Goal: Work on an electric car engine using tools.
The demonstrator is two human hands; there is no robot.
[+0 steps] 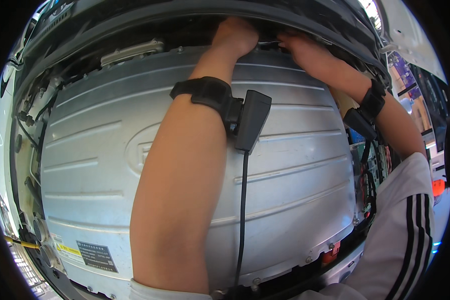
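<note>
A large silver ribbed metal cover (295,165), like a battery pack's lid, fills the middle of the view. Both my arms stretch over it to its far edge. My left hand (237,36) is bent into a fist shape just beyond that edge, under a black body beam (150,22); its fingertips are hidden. Close by on the right, my right hand (300,46) has curled fingers at the same dark gap. What either hand grips is too dark and covered to make out. Black straps with box-shaped devices (254,122) sit on both forearms.
Bolts (180,49) line the cover's rim. A metal bracket (131,53) lies at the far left edge. Round connectors (46,255) and a yellow cable (22,243) are near left. Along the right run exposed wiring and circuit boards (380,160). A black cable (243,210) hangs over the cover.
</note>
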